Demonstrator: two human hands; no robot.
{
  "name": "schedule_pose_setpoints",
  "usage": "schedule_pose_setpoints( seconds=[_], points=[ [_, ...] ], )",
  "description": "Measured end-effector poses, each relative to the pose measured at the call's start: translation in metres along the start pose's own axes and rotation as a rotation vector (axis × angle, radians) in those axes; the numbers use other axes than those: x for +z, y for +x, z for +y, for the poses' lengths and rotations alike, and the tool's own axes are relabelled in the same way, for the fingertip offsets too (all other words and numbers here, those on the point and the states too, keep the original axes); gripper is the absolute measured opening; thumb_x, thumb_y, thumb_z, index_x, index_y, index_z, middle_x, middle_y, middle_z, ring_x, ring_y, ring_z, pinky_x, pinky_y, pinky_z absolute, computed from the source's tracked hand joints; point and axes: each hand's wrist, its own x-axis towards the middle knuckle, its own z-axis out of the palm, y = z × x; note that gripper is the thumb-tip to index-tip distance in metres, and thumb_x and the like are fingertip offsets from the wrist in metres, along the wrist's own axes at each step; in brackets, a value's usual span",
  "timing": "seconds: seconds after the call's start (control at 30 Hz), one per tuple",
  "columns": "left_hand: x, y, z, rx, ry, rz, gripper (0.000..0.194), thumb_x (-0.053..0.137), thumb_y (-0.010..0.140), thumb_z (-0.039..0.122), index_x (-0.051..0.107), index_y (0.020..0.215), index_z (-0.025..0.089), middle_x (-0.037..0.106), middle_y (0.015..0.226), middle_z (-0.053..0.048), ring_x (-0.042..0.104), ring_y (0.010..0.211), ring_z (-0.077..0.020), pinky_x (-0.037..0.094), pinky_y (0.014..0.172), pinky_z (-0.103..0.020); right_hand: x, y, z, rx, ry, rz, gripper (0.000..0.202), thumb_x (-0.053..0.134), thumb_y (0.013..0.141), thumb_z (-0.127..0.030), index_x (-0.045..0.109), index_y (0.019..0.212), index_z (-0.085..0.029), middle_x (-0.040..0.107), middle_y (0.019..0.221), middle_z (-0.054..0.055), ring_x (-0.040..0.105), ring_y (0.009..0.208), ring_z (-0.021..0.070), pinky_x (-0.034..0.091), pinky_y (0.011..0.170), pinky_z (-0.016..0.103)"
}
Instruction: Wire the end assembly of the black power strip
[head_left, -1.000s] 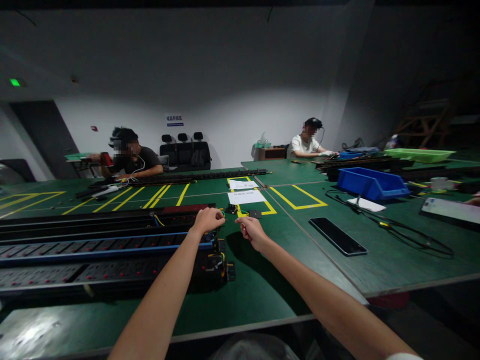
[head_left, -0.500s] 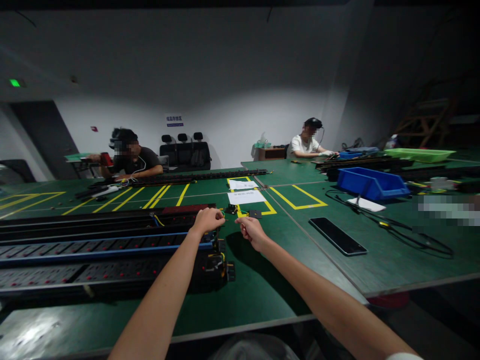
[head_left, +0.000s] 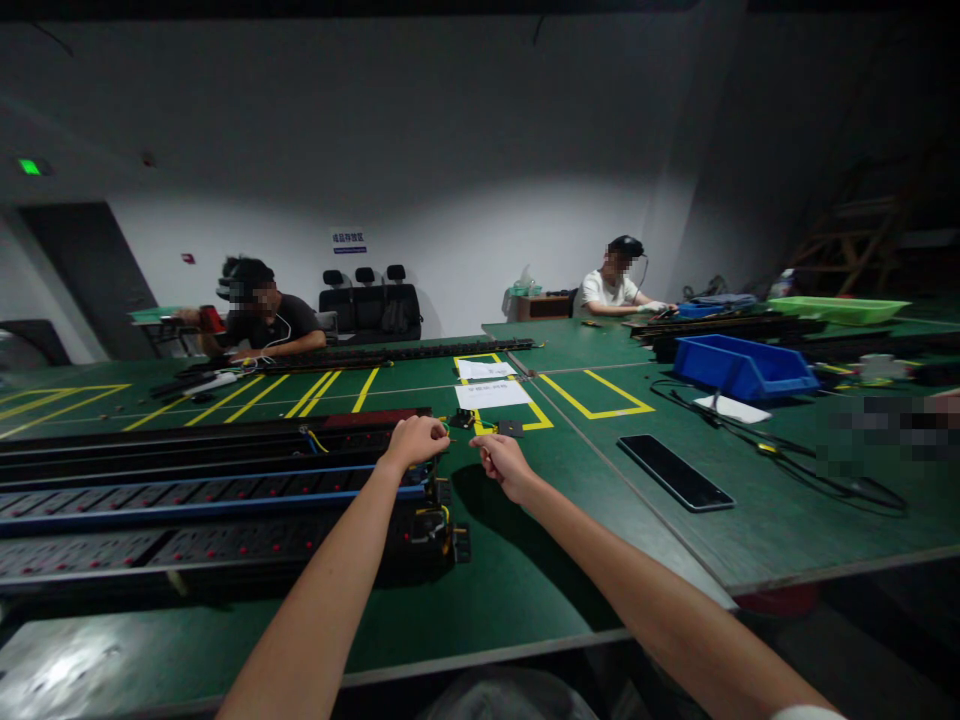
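My left hand [head_left: 417, 440] is closed in a pinch over the right ends of the power strips, at a thin yellow-green wire [head_left: 448, 428]. Across a small gap, my right hand [head_left: 507, 466] pinches too; what lies between its fingertips is too small to make out. Just beyond the fingers are a small black part [head_left: 463, 418] with wires and a flat black piece [head_left: 511, 428]. Long black power strips [head_left: 225, 541] with red dots lie side by side under and left of my left forearm, one edged by a blue strip [head_left: 225, 503].
Right of my hands lies a phone [head_left: 675, 472]. Beyond it are black cables [head_left: 795, 458] and a blue bin [head_left: 742, 368]. White paper sheets [head_left: 493, 394] lie ahead on the green table [head_left: 570, 480]. Two people sit across the tables, one left [head_left: 277, 315], one right [head_left: 611, 290].
Both of my hands stay in almost the same place and pose. At the far right edge, a pale blurred patch has given way to a darker one.
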Motion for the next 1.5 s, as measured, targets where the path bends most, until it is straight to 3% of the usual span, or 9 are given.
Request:
schedule_pose_setpoints(
  seconds=[1.5],
  points=[
    [0.0031, 0.0027, -0.003, 0.001, 0.012, 0.004, 0.023, 0.06, 0.079, 0.043, 0.077, 0.086, 0.029, 0.077, 0.092, 0.0, 0.07, 0.091, -0.0213, 0.049, 0.081, -0.028, 0.0007, -0.0022, -0.0019, 0.009, 0.006, -0.01, 0.012, 0.065, 0.068, -0.025, 0.06, 0.071, -0.015, 0.044, 0.048, -0.008, 0.033, 0.037, 0.004, 0.018, 0.034, 0.017]
  ],
)
